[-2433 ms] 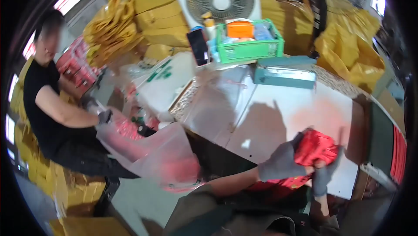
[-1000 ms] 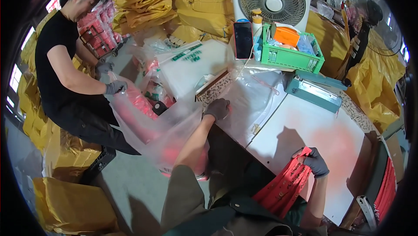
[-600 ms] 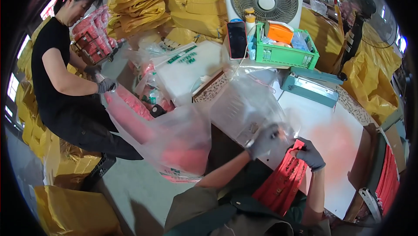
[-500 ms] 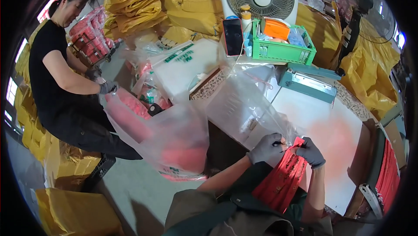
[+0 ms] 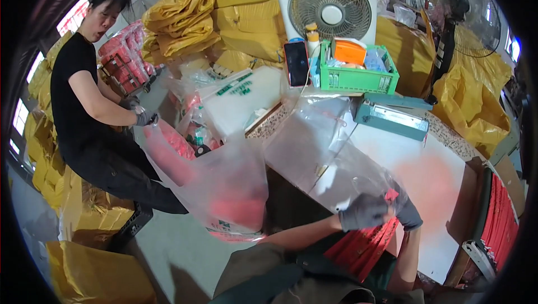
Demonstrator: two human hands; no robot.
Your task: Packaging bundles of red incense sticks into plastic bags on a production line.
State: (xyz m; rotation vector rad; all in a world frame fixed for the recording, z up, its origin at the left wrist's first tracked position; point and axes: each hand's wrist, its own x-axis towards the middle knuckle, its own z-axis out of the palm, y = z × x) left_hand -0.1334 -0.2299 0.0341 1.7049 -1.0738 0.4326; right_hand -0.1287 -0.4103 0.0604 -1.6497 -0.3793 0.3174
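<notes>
A bundle of long red strips (image 5: pixel 358 250) with dark specks hangs from my hands over my lap, its upper tip poking out between them. My left hand (image 5: pixel 361 213), in a grey glove and slightly blurred, is closed around the upper part of the bundle; its fingertips are partly hidden. On the bundle's other side my right hand (image 5: pixel 408 214), gloved too, grips it near the tip. The gathered end of a clear plastic bag (image 5: pixel 356 172) reaches my right hand and partly covers its fingers. The rest of the bag lies across the white tabletop (image 5: pixel 437 231).
A teal bag sealer (image 5: pixel 392 119), green crate (image 5: pixel 358 79), phone (image 5: pixel 296 63) and box fan (image 5: pixel 330 9) stand at the back. More red strips (image 5: pixel 500 225) hang at right. On the left a co-worker (image 5: pixel 89 96) holds a large clear bag (image 5: pixel 224 192) with pink-red contents.
Both hands have moved slightly down, and my left hand has turned over the bundle. The bag's gathered end has come down to my right hand. The view has shifted a little.
</notes>
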